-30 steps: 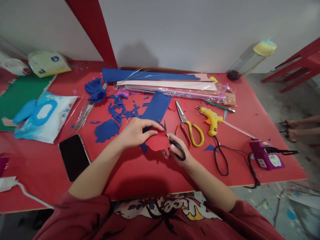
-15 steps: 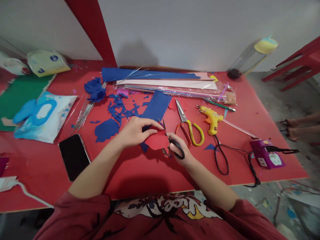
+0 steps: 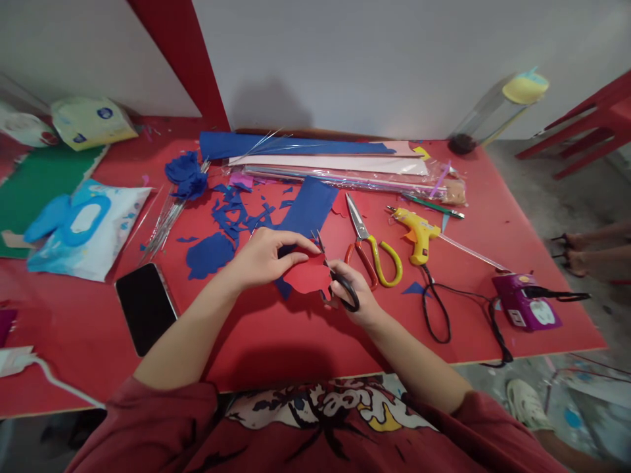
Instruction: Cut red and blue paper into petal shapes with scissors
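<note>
My left hand (image 3: 266, 257) pinches a red paper piece (image 3: 304, 277) with a rounded, wavy edge between thumb and fingers. In my right hand (image 3: 362, 301) are small black-handled scissors (image 3: 351, 297), fingers wrapped round the loops. Their blades point up and away, meeting the right edge of the red piece. Under and behind my hands lies a blue strip (image 3: 311, 207). A blue cut shape (image 3: 211, 255) and blue scraps (image 3: 231, 211) lie to the left. Just right of my hands rest larger scissors (image 3: 363, 235) with red and yellow handles, open on the table.
A yellow glue gun (image 3: 418, 231) lies at right, its cord near a purple box (image 3: 525, 303). On the left are a phone (image 3: 146, 309), a wipes pack (image 3: 91, 230) and a blue flower (image 3: 186, 174) with wires. A bottle (image 3: 493, 112) stands at the back right.
The right hand and scissors have shifted slightly, with the red piece moving a little left. Another person's shoe and leg have come into view at the lower right.
</note>
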The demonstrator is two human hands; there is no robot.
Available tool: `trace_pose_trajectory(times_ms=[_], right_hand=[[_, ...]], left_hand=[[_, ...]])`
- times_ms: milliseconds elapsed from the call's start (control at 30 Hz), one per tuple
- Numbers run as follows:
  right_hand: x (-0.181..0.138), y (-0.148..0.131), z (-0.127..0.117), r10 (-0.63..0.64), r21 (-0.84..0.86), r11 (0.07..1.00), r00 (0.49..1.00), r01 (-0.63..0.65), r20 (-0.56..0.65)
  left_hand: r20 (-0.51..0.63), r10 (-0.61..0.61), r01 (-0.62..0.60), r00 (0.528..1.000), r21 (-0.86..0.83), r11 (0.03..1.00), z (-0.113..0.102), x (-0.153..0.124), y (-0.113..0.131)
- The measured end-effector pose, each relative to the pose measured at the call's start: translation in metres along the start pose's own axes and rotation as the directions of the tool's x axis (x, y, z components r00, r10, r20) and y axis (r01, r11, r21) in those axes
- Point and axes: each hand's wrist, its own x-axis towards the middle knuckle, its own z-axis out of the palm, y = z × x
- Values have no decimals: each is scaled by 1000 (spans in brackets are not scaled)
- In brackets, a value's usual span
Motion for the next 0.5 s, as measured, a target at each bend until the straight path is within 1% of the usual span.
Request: trace_pose_trajectory(times_ms=[167,267,367,500], right_hand=[[1,4,-3,0,44,999,1000,-2,29],[2,5,-4,-19,96,995,999,15,43],[4,3,-3,-54,86,995,998,52,13],[6,1,-1,-61,-19,998,995,60,-81]], left_hand=[[17,11,-11,1000,4,1000,-3,0,-1],[62,16,-19,998,40,999,-6,0,-2],[166,44,-56,985,71,996,-8,-1,-2],[345,62,-104,936,105,989,-5,-1,-1]])
